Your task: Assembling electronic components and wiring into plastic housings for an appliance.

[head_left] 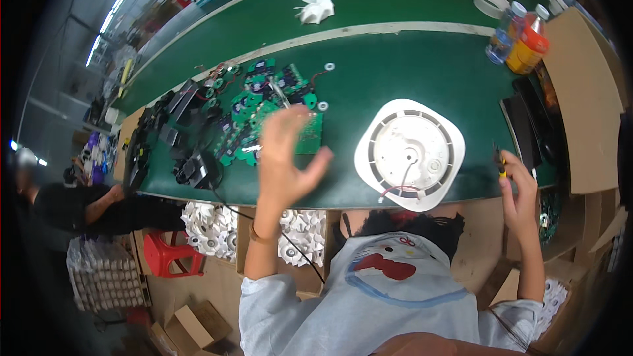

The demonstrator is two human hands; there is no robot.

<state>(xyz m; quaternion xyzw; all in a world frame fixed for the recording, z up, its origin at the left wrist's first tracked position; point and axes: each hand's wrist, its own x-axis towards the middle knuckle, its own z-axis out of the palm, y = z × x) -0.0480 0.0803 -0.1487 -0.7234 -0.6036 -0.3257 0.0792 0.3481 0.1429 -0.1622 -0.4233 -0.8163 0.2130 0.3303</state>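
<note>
My left hand (289,158) is raised over the near side of the pile of green circuit boards (247,115), its fingers spread, slightly blurred and holding nothing. Part of the pile is hidden behind it. At the right side of the table my right hand (519,191) is closed around small pliers (502,163) with yellow-and-black handles, the dark tip pointing away from me. Between the hands, at the near table edge, lies a white plastic fan housing (432,137) with rounded corners and a round, slotted recess. A thin cable with a small white connector (381,200) hangs over its near rim.
Black adapters (198,170) and cables lie left of the boards. A white fan impeller (316,10) sits on the far strip. Two bottles (527,46) and a cardboard box (587,99) stand at right. Boxes of white impellers (301,234) are below the table edge. Another person (79,211) is at left.
</note>
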